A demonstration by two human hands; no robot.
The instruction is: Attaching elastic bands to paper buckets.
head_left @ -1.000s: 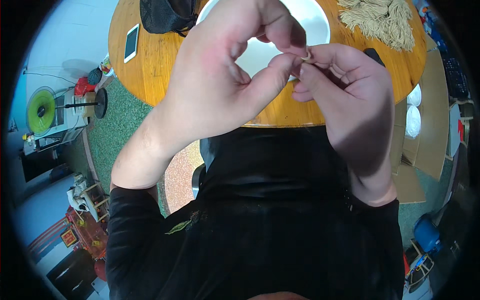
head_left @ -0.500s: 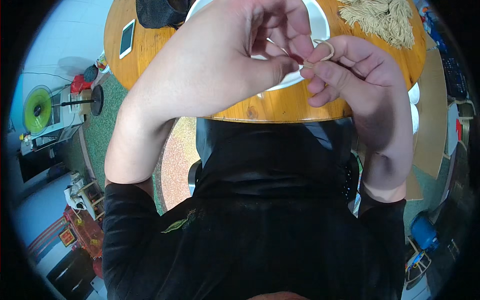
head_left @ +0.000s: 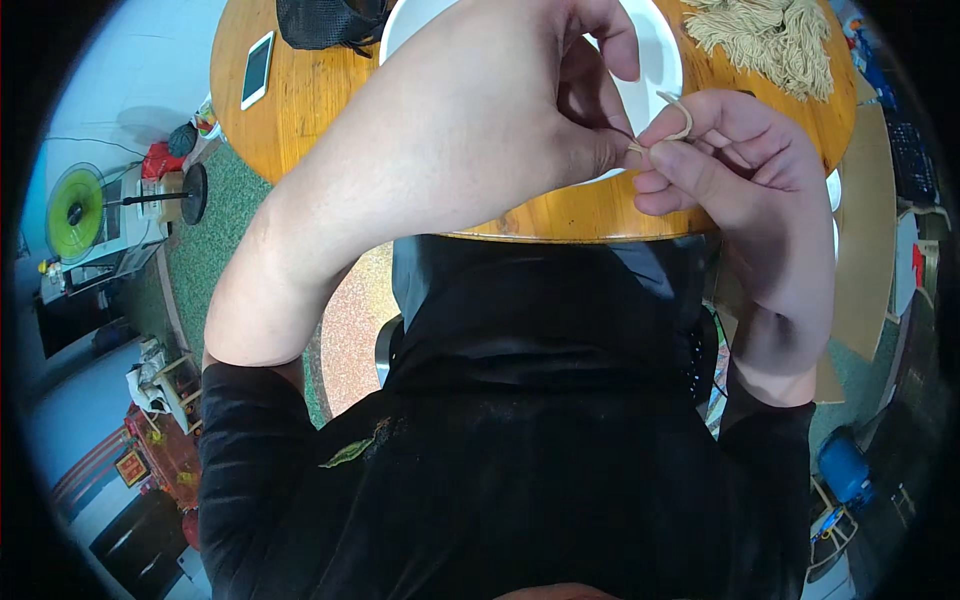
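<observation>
Round wooden table (head_left: 300, 110) at the far side, bearing a white plate (head_left: 655, 60), a black pouch (head_left: 325, 20), a heap of beige cord (head_left: 770, 40) at far right and a phone (head_left: 257, 68) at far left. Left hand (head_left: 480, 130) — fingers curled, pinching — meets right hand (head_left: 735, 170), which pinches a small beige cord loop (head_left: 678, 118) above the plate's near rim.

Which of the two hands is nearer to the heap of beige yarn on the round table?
The right hand is nearer: it is just below and slightly left of the yarn heap. The left hand is farther left, over the white plate.
</observation>
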